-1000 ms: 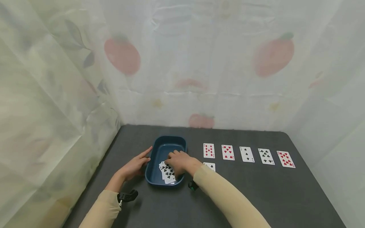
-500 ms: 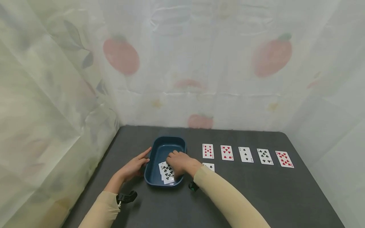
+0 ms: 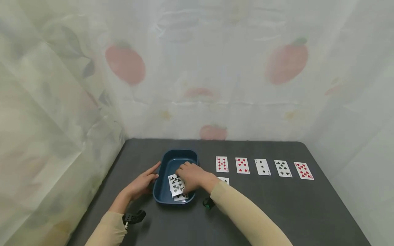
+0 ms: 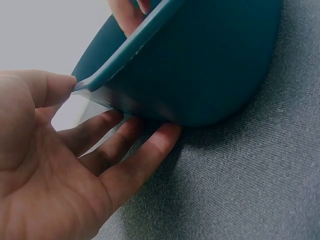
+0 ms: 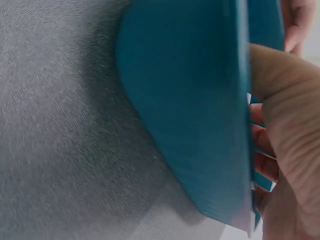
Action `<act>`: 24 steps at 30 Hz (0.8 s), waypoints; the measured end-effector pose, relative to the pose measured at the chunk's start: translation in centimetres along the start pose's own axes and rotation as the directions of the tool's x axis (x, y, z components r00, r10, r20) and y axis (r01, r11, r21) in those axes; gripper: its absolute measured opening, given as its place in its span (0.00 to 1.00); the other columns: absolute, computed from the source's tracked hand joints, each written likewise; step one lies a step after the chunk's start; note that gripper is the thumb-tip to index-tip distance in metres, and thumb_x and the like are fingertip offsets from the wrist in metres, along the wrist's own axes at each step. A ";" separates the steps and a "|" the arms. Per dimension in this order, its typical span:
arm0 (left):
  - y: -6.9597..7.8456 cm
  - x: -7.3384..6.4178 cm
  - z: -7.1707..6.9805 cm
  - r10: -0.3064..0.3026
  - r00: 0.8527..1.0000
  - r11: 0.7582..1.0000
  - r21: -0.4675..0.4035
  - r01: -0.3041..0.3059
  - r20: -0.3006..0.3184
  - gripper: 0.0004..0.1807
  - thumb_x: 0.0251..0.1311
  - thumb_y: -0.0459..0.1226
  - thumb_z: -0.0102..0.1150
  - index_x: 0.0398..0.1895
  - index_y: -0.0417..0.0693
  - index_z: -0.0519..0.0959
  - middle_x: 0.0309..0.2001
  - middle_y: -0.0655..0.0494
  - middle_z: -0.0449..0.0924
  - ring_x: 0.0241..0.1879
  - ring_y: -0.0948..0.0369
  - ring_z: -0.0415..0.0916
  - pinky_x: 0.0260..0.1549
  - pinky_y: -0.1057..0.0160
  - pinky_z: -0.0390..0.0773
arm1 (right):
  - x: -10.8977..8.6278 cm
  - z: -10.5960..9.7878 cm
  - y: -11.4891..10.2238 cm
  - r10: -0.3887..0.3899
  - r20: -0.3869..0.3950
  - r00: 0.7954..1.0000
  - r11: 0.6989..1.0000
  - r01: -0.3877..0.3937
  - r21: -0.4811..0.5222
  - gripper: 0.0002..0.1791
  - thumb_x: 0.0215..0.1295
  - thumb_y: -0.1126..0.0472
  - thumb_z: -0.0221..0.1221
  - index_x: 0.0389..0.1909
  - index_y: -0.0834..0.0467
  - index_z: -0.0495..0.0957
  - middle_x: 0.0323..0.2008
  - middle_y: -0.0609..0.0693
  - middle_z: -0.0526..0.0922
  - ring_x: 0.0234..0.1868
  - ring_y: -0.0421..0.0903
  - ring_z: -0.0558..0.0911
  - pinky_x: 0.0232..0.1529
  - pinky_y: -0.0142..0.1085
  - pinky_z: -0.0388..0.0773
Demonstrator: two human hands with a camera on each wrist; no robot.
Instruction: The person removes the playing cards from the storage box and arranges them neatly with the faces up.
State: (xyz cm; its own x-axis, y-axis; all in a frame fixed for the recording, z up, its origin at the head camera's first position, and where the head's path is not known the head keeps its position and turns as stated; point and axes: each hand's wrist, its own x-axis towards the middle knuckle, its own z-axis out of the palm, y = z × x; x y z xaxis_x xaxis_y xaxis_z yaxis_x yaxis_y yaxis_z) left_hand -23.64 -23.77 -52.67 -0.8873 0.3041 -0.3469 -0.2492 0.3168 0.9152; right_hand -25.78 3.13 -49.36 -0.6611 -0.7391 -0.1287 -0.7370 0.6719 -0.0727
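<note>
A dark blue tray (image 3: 157, 194) stands on the table with a few white playing cards in it. My right hand (image 3: 193, 177) reaches inside with curled fingers and grips a playing card (image 3: 175, 182) marked with clubs; its fingertips are partly hidden. Under that one, another card (image 3: 181, 197) lies on the tray floor. Along the tray's left side, my left hand (image 3: 142, 184) rests with extended fingers. The left wrist view has its thumb at the rim (image 4: 115, 65) and its fingers (image 4: 162, 140) touching the outer wall low down.
To the right, several face-up cards lie in a row, from a diamonds card (image 3: 222, 164) to a hearts card (image 3: 304, 171). A spade card (image 3: 224, 180) below them is partly covered by the right forearm. Curtains hang behind the dark table (image 3: 277, 212) and at both sides.
The clubs card has risen and separated from the card beneath it, with the right hand shifting slightly. The left hand stays at the tray's side. The head view has shifted a little.
</note>
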 end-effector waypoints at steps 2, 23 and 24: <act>0.1 0.0 0.0 -0.003 1.000 1.000 -0.001 0.003 -0.006 0.34 0.80 0.41 0.45 0.83 0.72 0.49 0.76 0.37 0.52 0.69 0.40 0.61 0.51 0.37 0.78 | -0.3 -0.7 0.4 -0.009 -0.038 0.999 1.000 0.009 0.002 0.44 0.53 0.35 0.72 0.69 0.47 0.74 0.64 0.45 0.74 0.63 0.46 0.69 0.63 0.43 0.69; 0.1 1.0 0.3 0.014 0.999 0.999 0.036 -0.012 -0.052 0.34 0.79 0.41 0.46 0.82 0.73 0.52 0.73 0.39 0.58 0.65 0.43 0.64 0.52 0.34 0.76 | -11.1 -6.1 9.0 0.150 -0.185 0.971 0.984 -0.129 0.123 0.48 0.54 0.40 0.72 0.73 0.55 0.69 0.68 0.51 0.70 0.70 0.52 0.64 0.68 0.49 0.65; 0.2 1.0 0.3 0.015 0.999 0.999 0.035 -0.013 -0.052 0.34 0.79 0.41 0.46 0.82 0.73 0.52 0.72 0.39 0.59 0.64 0.43 0.64 0.51 0.34 0.76 | -11.7 -6.1 9.4 0.158 -0.184 0.970 0.983 -0.136 0.125 0.47 0.54 0.40 0.72 0.73 0.55 0.69 0.68 0.51 0.70 0.70 0.53 0.64 0.68 0.50 0.65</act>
State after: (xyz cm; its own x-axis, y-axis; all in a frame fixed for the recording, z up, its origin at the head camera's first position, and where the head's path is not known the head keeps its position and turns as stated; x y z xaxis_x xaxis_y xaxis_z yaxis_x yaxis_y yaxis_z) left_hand -24.48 -23.14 -52.94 -0.9098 0.2617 -0.3221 -0.2237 0.3445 0.9117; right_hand -25.80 17.80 -42.50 -0.7834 -0.6198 0.0457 -0.6170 0.7667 -0.1775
